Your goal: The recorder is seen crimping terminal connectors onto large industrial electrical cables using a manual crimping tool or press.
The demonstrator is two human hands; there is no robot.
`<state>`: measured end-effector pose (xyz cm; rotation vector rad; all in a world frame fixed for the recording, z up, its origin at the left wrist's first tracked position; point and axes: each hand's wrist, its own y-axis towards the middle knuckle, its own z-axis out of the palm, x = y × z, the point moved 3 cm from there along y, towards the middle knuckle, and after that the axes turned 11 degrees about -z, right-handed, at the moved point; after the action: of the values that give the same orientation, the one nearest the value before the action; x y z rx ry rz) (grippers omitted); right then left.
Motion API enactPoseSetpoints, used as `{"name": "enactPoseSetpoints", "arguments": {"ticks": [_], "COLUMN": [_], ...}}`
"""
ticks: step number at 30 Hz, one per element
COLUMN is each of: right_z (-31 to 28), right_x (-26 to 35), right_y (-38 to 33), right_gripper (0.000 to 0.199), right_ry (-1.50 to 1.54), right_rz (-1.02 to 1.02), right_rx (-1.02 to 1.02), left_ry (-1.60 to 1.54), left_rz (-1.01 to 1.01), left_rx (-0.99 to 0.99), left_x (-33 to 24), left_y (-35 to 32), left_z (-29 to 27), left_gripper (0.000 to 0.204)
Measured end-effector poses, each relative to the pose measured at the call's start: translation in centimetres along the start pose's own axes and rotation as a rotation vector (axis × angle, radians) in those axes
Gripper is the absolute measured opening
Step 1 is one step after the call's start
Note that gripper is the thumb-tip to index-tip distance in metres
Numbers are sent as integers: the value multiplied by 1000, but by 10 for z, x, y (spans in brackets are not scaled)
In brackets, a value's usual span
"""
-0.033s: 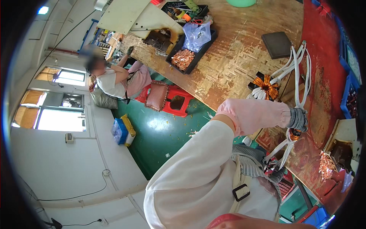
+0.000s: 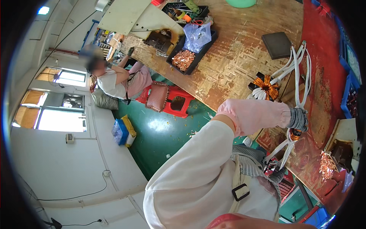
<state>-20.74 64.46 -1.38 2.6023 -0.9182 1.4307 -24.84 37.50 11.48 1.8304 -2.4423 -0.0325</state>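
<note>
Nearest, the right hand (image 2: 277, 175) is mostly hidden, its grip indeterminate; beyond, the grey-gloved left hand (image 2: 298, 119) curls its fingers closed on a copper-wound coil (image 2: 295, 134). Farther along the table (image 2: 232, 49) lies a second coil (image 2: 267, 87). Both appear wound, with white leads (image 2: 281, 149); whether either is finished cannot be told.

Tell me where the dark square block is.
At upper right in the head view, the block lies on the table, just left of the white leads.
</note>
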Motion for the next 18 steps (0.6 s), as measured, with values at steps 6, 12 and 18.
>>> {"name": "enactPoseSetpoints", "arguments": {"ticks": [6,12,18], "right_z": [24,108,95], "right_x": [-56,-187,-77], "right_y": [0,-31,-25], "right_gripper": [41,41,30], "right_ry": [66,164,1540], "right_rz": [20,7,-1214], "right_rx": [-18,-71,-161], "left_ry": [35,-266,-203], "left_rz": [-28,4,108], "left_rx": [-220,145,-181], "left_x": [-8,-9,24], "left_y": [-3,14,-22], "left_z": [-9,-27,-26], "left_gripper": [9,18,42]}}
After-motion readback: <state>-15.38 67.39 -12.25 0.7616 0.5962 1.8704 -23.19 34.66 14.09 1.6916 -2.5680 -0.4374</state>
